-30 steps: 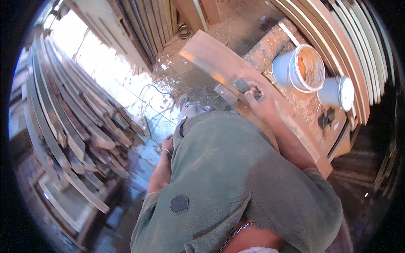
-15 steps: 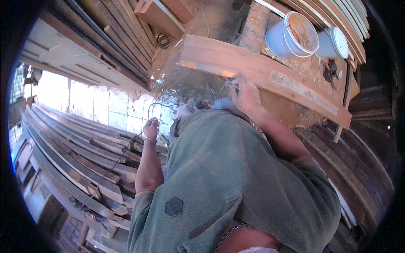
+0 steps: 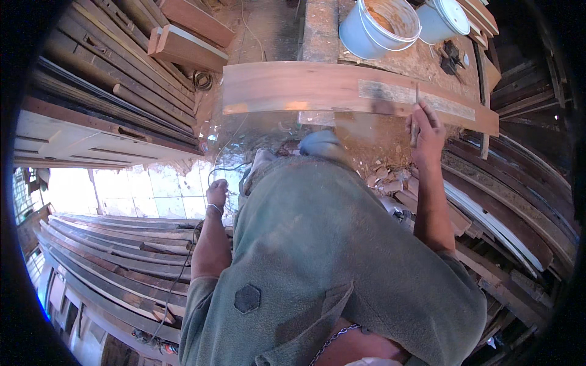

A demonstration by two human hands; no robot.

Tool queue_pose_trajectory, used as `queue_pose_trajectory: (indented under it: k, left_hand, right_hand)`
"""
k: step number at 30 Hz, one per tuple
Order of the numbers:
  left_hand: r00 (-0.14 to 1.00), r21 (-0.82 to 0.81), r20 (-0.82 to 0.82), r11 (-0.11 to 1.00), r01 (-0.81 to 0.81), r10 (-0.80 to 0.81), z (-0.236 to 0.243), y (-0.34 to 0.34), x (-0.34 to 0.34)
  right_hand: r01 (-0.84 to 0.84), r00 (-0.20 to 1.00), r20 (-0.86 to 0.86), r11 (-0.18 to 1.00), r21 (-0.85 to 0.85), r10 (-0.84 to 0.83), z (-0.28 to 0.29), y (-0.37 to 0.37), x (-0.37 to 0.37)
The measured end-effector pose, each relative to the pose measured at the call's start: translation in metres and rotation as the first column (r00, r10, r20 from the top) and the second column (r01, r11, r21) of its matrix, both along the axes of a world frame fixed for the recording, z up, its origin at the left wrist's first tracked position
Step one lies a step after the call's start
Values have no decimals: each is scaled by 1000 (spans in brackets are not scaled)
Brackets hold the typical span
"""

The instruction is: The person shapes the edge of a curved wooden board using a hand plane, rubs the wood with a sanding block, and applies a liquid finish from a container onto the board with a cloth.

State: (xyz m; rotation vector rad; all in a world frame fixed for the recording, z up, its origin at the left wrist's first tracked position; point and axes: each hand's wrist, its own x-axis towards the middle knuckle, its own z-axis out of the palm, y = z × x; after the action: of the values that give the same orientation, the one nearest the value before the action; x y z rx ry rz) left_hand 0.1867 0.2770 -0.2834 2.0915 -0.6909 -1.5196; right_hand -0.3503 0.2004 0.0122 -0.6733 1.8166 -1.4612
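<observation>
My right hand (image 3: 426,133) is closed around a slim hand tool (image 3: 417,93). Its thin blade points up and away past my fingers, and its handle end shows below them. Behind that hand lies a long reddish-brown wooden board (image 3: 293,85) with a pale whitish strip (image 3: 448,105) along its right part and orange patches at its near left edge. Low at my left side, my left hand (image 3: 217,193) has its fingers curled together beside a dark cable (image 3: 210,177). Anything inside those fingers is too small to make out.
Two white buckets (image 3: 360,36) stand on the worktop behind the board, one with orange-brown residue inside. Stacked planks (image 3: 116,244) fill the left, with more timber (image 3: 506,201) at the right. A panelled door (image 3: 79,137) and upright boards stand at far left.
My right hand has moved right with the tool, from the board's near edge to beside the pale strip. My left hand stays low. The view has shifted, so the board sits further left and more level.
</observation>
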Motion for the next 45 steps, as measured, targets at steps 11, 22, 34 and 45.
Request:
queue_pose_trajectory:
  k: [11,22,34,45]
  left_hand:
    - [988,-109,89,985,133,-123,33,-28,-99]
    - [984,-258,161,960,111,-71,30,84,-213]
    - [933,-99,87,935,-340,349,79,127,-291]
    - [946,-176,100,942,-287,307,59,112,-292]
  right_hand:
    - [-337,912,278,938,84,303,40,-132,-79]
    - [-729,546,-208,582,361,812,-12,-293,-111]
    - [-694,476,-157,479,537,865,-65,-333,-97]
    - [-855,510,309,433,286,803,-49,-329,-104]
